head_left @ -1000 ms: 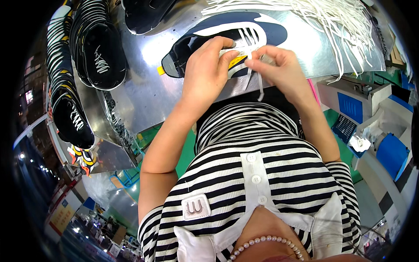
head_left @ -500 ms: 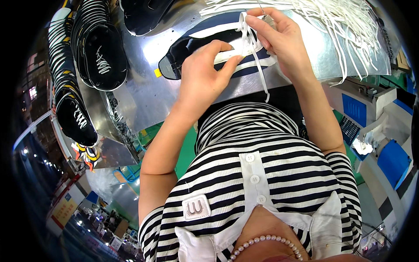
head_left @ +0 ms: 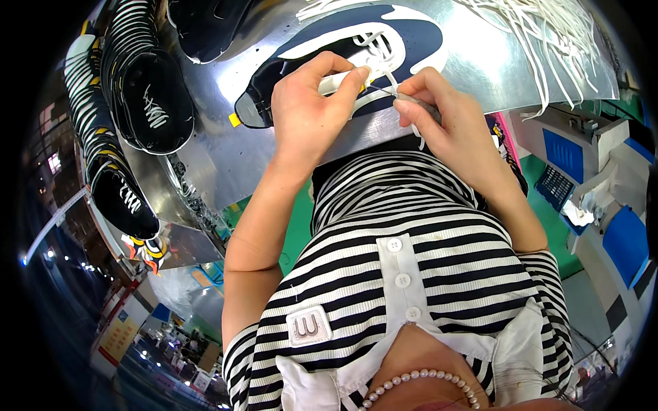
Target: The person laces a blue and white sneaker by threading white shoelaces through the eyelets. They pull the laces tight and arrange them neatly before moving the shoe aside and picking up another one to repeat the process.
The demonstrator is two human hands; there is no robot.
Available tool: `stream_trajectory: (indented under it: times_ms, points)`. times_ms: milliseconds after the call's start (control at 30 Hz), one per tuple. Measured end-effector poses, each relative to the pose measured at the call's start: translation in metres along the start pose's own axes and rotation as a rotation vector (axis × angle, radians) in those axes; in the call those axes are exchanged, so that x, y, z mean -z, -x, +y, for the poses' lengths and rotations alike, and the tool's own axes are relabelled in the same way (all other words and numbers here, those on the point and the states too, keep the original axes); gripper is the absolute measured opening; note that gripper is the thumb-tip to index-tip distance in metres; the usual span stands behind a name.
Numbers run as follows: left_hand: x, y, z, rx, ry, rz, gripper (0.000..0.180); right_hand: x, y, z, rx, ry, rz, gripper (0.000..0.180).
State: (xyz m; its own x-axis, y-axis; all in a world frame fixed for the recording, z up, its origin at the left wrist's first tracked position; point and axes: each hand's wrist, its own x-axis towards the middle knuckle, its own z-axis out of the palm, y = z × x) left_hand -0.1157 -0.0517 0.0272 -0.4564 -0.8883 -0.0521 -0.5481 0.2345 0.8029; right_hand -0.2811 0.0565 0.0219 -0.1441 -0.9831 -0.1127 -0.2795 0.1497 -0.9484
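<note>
A navy and white shoe upper lies on the metal table, with a yellow tab at its heel end. White lace runs through the far part of its opening. My left hand pinches the upper's white near edge between thumb and fingers. Close beside it, my right hand is closed on a thin metal tool, whose slim tip reaches toward my left fingertips. Its grey handle is partly hidden in the palm. A lace end hangs below my right fingers; whether they grip it too, I cannot tell.
Loose white laces are heaped at the far right of the metal table. Nested dark shoe uppers stand in rows on the left, and another dark upper lies at the far left. The table's near edge runs just before my body.
My right hand has come down and nearer from above the upper, with the tool turned toward the left hand. The raised lace loop is lowered. My left hand stays on the upper's edge.
</note>
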Motion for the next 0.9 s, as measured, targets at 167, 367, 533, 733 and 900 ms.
stream_trajectory:
  times_ms: [167, 367, 533, 733, 900]
  points:
    - [0.002, -0.001, 0.003, 0.039, 0.011, -0.034, 0.022, 0.000, -0.012, 0.004, 0.018, 0.030, 0.005, 0.018]
    - [0.005, 0.006, -0.006, -0.431, -0.141, -0.016, 0.023, 0.005, -0.019, 0.001, -0.114, -0.025, -0.078, 0.017]
    - [-0.006, 0.019, -0.005, -0.637, -0.245, -0.008, 0.023, -0.012, -0.019, -0.002, -0.151, -0.098, -0.010, 0.017]
    - [-0.012, 0.027, -0.005, -0.576, -0.176, 0.075, 0.028, 0.000, -0.021, 0.005, -0.100, -0.081, -0.125, 0.022]
    - [-0.004, 0.035, -0.019, -0.754, -0.255, 0.116, 0.024, 0.059, -0.007, 0.000, 0.048, 0.263, 0.182, 0.020]
